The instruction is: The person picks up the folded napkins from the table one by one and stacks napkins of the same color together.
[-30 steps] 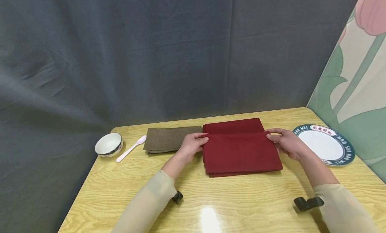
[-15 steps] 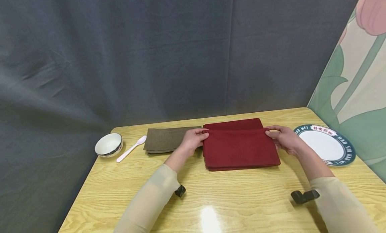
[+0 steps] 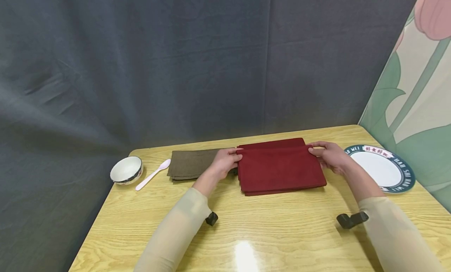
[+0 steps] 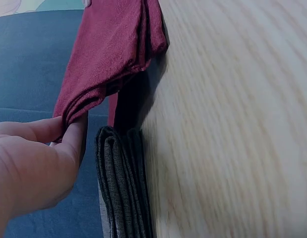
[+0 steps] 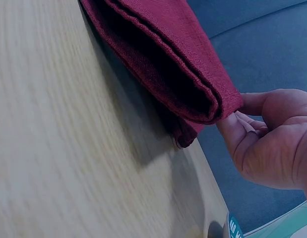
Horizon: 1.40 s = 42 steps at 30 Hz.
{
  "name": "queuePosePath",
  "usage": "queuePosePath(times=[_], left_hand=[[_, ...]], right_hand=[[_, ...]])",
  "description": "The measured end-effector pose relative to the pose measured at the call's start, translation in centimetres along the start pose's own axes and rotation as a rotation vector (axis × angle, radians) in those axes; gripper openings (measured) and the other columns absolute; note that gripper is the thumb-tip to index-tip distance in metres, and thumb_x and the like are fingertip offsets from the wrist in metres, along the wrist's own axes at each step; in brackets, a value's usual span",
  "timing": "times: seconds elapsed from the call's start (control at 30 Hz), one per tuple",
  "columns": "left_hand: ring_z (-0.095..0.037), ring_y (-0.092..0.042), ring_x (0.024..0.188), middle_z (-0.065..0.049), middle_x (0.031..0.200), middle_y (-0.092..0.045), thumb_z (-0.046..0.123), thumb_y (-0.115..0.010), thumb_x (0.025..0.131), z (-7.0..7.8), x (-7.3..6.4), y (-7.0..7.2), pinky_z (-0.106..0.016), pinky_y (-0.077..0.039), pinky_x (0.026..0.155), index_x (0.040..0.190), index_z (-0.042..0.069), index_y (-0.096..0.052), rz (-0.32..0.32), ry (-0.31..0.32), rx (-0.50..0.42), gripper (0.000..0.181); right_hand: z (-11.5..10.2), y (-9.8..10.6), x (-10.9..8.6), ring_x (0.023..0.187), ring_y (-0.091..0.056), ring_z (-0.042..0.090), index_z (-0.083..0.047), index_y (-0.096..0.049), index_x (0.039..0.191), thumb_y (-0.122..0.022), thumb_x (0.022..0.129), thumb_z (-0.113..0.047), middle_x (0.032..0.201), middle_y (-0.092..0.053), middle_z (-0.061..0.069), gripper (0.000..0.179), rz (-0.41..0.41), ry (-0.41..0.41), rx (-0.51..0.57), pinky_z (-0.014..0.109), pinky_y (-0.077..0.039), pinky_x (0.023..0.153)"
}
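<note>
A folded dark red cloth [image 3: 278, 168] is held up by its far edge, one corner in each hand. My left hand [image 3: 224, 162] pinches the left corner between thumb and fingers, just over the end of a folded brown cloth [image 3: 193, 162]. At the opposite corner, my right hand [image 3: 331, 156] pinches the red cloth the same way. Behind the held part, another red layer [image 3: 278, 143] shows on the table; whether it belongs to the same cloth I cannot tell. The right wrist view shows the held cloth's layered side [image 5: 178, 74] raised off the wood.
On the left stand a white bowl [image 3: 127, 169] with a patterned outside and a pale pink spoon [image 3: 153, 175]. A white plate with a dark green lettered rim [image 3: 405, 174] lies at the right, beside my right forearm. A dark curtain [image 3: 197, 68] hangs behind the table [image 3: 282, 233].
Both hands have moved slightly away from me with the red cloth. Its near edge has shifted toward the back of the table. Bowl, spoon, brown cloth and plate have stayed put.
</note>
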<state>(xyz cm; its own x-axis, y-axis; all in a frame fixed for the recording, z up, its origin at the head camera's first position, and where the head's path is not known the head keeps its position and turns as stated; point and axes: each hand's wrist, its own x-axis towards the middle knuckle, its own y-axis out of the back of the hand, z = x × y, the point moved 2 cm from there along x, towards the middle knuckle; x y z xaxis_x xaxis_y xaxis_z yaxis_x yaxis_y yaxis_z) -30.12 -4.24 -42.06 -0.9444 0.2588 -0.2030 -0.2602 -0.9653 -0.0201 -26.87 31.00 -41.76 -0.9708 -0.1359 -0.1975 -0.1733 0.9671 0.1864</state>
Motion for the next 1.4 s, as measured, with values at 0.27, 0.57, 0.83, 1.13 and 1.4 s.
queuePosePath(times=[0.27,0.57,0.83,1.13,1.4], left_hand=[[-0.018,-0.067,0.096,-0.014,0.118,-0.066,0.002,-0.061,0.101,0.2,0.5,0.3,-0.037,-0.054,0.094,0.133,-0.002,-0.062,0.053,0.018,-0.004,0.033],[-0.025,-0.065,0.111,-0.015,0.125,-0.063,0.002,-0.062,0.1,0.3,1.1,0.3,-0.038,-0.052,0.098,0.139,-0.002,-0.057,0.086,0.021,-0.01,0.039],[-0.028,-0.063,0.116,-0.016,0.126,-0.062,0.003,-0.062,0.101,0.7,1.7,0.2,-0.039,-0.051,0.099,0.137,-0.002,-0.059,0.095,0.014,0.002,0.037],[-0.029,-0.061,0.119,-0.017,0.129,-0.06,0.004,-0.062,0.101,1.0,2.5,-0.3,-0.04,-0.05,0.101,0.14,-0.002,-0.056,0.117,0.006,0.036,0.04],[-0.029,-0.06,0.115,-0.017,0.128,-0.058,0.002,-0.061,0.101,1.3,3.1,-0.4,-0.041,-0.05,0.1,0.14,-0.002,-0.057,0.134,-0.024,0.054,0.04]], right_hand=[[-0.1,0.2,1.0,0.078,-0.071,0.011,0.012,-0.033,0.146,-0.05,0.108,-0.017,0.09,-0.071,-0.005,0.05,0.007,-0.003,-0.017,0.029,-0.059,0.065],[-0.1,0.2,2.3,0.075,-0.069,0.009,0.011,-0.032,0.148,-0.05,0.108,-0.019,0.09,-0.07,-0.005,0.053,0.024,-0.013,-0.037,0.027,-0.057,0.062],[0.0,0.5,3.1,0.074,-0.067,0.007,0.011,-0.035,0.146,-0.052,0.108,-0.018,0.087,-0.068,-0.006,0.051,0.056,-0.029,-0.044,0.026,-0.055,0.061],[0.1,1.0,3.7,0.074,-0.066,0.006,0.011,-0.037,0.144,-0.051,0.108,-0.018,0.085,-0.067,-0.009,0.049,0.07,-0.035,-0.035,0.026,-0.056,0.063],[0.6,1.3,4.8,0.08,-0.066,0.006,0.012,-0.034,0.148,-0.051,0.108,-0.017,0.091,-0.066,-0.007,0.053,0.065,-0.035,-0.053,0.027,-0.058,0.072]])
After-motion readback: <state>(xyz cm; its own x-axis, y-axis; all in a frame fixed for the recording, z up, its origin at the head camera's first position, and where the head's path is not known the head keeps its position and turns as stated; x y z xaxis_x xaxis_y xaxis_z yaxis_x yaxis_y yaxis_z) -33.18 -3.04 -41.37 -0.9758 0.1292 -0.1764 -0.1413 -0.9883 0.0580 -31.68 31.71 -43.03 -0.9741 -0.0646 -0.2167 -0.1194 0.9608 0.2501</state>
